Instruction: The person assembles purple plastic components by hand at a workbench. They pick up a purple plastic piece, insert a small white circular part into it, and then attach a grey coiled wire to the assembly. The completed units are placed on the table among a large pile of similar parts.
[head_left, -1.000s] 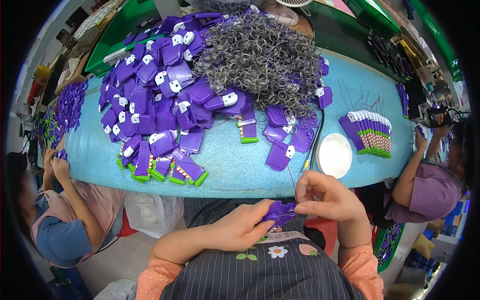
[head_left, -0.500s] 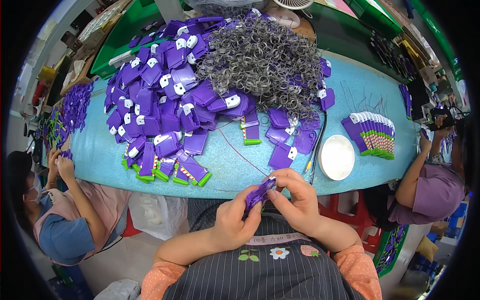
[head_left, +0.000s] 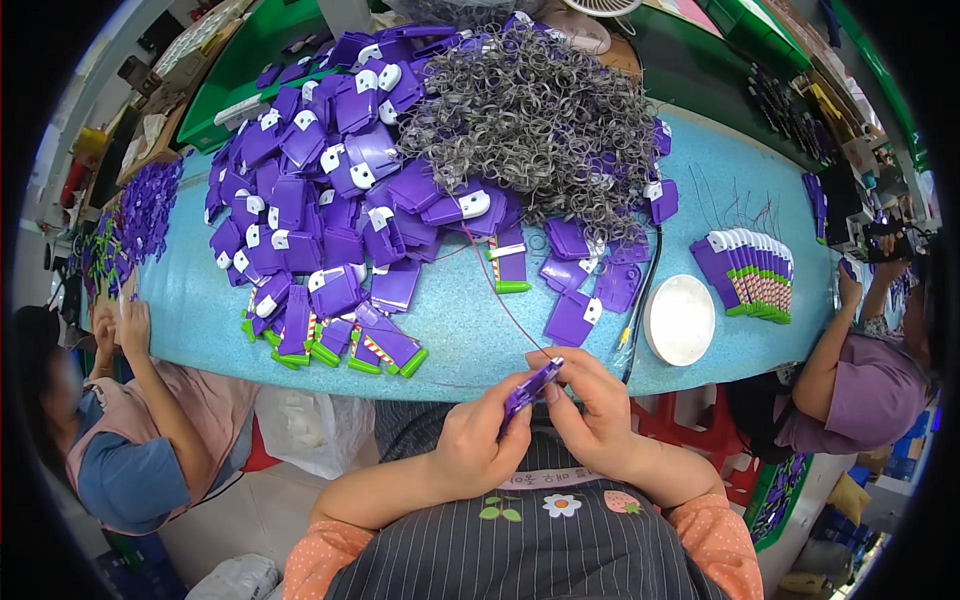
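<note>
Left hand (head_left: 478, 437) and right hand (head_left: 597, 415) are both closed, pinching one slim purple piece (head_left: 528, 393) between them, tilted, over the near edge of the table (head_left: 450, 325); taking that piece as the middle of a clock dial, the pale-blue table spreads from 9 through 12 to 3; at 11 o'clock lies a big heap of purple casings (head_left: 290, 203) with white corners, several at its near side showing green ends and striped bands; at 12 rests a tangled heap of grey rings (head_left: 535, 125); at 2, well apart from the hands, lies a fanned row of green-ended casings (head_left: 745, 275); at 1, nearer, are a few loose casings (head_left: 570, 318); also toward 2, short of the fanned row, sits a round white dish (head_left: 680, 320); thinnest of all, a dark-red wire (head_left: 508, 312) curves from the fingertips toward 11 o'clock.
</note>
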